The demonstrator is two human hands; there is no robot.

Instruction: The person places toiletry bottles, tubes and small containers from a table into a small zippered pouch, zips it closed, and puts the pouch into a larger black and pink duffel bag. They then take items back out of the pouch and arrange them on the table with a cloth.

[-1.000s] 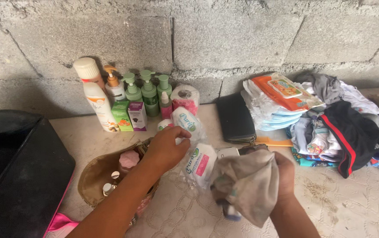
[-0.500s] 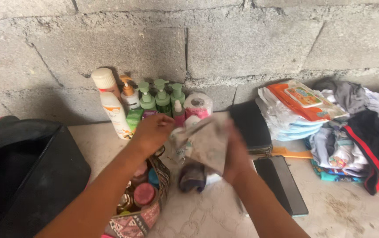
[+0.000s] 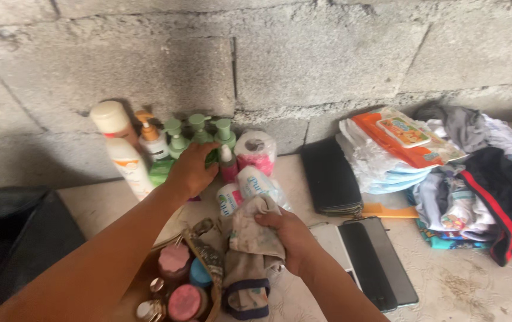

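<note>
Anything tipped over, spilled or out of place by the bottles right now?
No spill shows. Two white cotton packs lie on their sides before the upright green pump bottles. The right hand holds a stained, grubby cloth.

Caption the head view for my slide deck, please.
Left hand reaches green pump bottles by a block wall; right hand grips a grey cloth.

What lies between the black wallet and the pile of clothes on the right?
In the head view, a stack of white diapers with an orange wipes pack on top lies between the black wallet and the clothes pile.
</note>
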